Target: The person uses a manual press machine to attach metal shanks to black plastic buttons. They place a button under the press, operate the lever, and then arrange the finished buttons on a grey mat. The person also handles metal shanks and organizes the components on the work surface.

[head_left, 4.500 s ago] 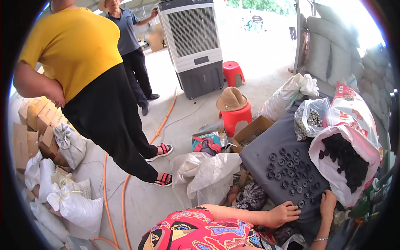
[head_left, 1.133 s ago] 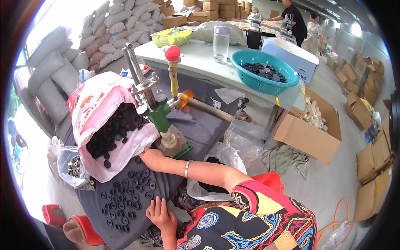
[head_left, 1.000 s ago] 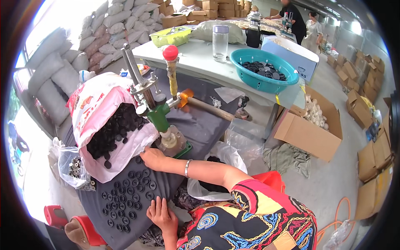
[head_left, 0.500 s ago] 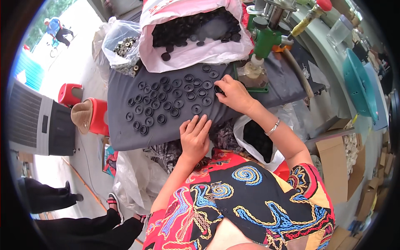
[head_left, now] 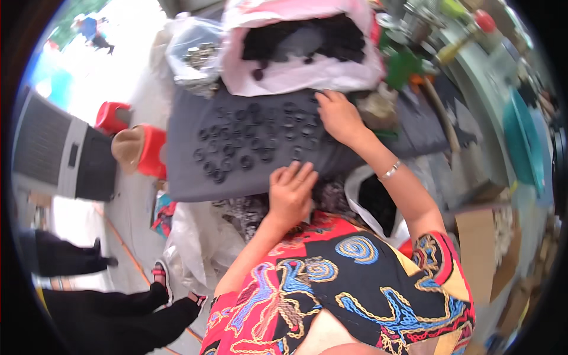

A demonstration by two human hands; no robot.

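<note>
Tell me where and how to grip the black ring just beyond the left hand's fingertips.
The black ring is probably best pinched across its outer rim, from above: it looks round and lies flat on the grey cloth, the left hand close on its near side.

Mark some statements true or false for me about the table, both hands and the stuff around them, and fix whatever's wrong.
1. Black ring-shaped pieces are spread over the grey tabletop. True.
2. The left hand is inside the open sack. False: the left hand is at the tabletop's near edge, outside the sack.
3. The right arm wears a bracelet. True.
4. The brown hat lies on the floor. False: the hat rests on a red stool.
5. The teal basin is right of the sack in this view. True.
</note>
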